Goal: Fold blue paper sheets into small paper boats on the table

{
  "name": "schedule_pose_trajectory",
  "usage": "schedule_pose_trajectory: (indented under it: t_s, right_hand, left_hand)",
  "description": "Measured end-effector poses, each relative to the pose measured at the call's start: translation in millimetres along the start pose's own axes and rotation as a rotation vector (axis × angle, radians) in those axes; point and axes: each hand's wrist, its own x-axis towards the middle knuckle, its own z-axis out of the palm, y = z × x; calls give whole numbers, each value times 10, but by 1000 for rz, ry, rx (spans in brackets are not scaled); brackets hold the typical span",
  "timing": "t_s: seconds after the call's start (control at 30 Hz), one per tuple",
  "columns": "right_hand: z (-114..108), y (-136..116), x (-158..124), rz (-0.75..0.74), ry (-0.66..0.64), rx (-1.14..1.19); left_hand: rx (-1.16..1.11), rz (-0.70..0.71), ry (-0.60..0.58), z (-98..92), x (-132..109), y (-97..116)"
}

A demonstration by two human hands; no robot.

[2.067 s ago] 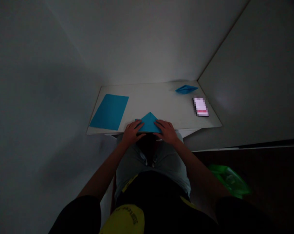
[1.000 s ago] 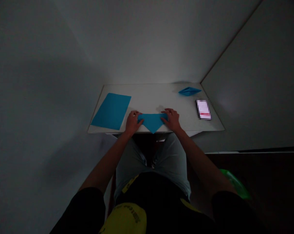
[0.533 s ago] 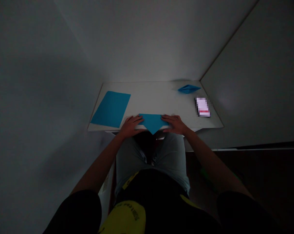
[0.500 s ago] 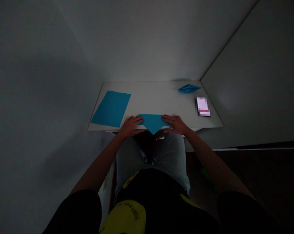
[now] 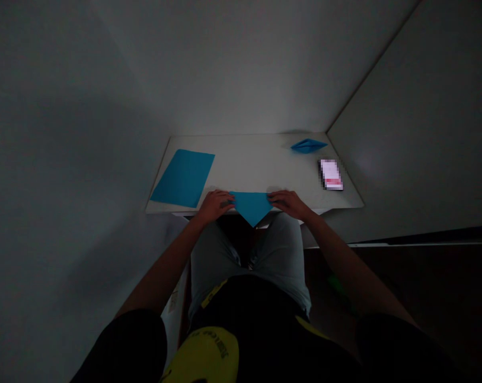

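Note:
A folded sheet of blue paper point(image 5: 252, 206) lies at the front edge of the white table, its pointed end reaching over the edge towards me. My left hand point(image 5: 217, 204) grips its left corner, the fingers curled onto the paper. At the opposite corner my right hand point(image 5: 287, 202) holds it in the same way, fingertips on the paper and thumb out of sight below. The paper's top edge runs straight between both hands. What lies under the fingers is hidden.
On the left of the white table point(image 5: 249, 159) lies a flat blue sheet point(image 5: 184, 178). A folded blue paper boat point(image 5: 308, 146) sits at the back right, with a phone point(image 5: 331, 174), its screen lit and blurred, in front of it. Walls enclose the table behind and at the sides.
Both hands have drawn the folded paper slightly towards me, so its point hangs further past the table edge. My fingers have gone from lying flat to curling round its corners.

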Motion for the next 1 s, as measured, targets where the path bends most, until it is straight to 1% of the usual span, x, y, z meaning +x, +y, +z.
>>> schedule_pose_trajectory:
  t_s: [0.13,0.2,0.27,0.4,0.5,0.63,0.8,0.9,1.0]
  right_hand:
    - [37,53,40,87,78,-65]
    - [32,110,49,137,79,-101]
    - [13,170,62,168,53,-117]
    - [-23,242,99,185,12,-107]
    - [-29,252,111,191,-5,-93]
    - [-30,242,101,199,-2,-76]
    - [-23,204,110,169,52,-24]
    - [4,162,107,99,70,28]
    - [53,97,51,57,102,31]
  left_hand:
    - [57,-144,16,19,159,18]
    - [78,-197,-1,10,235,7]
    - [72,-219,-53,-15,302,-4]
    - [73,-287,-169,-67,384,7]
    - [85,-314,-206,-73,398,24]
    - [55,-315,-199,-69,391,41]
    - [15,-295,-176,-67,348,81]
    - [-31,-280,-130,-39,270,114]
    - [-94,-246,-54,14,155,155]
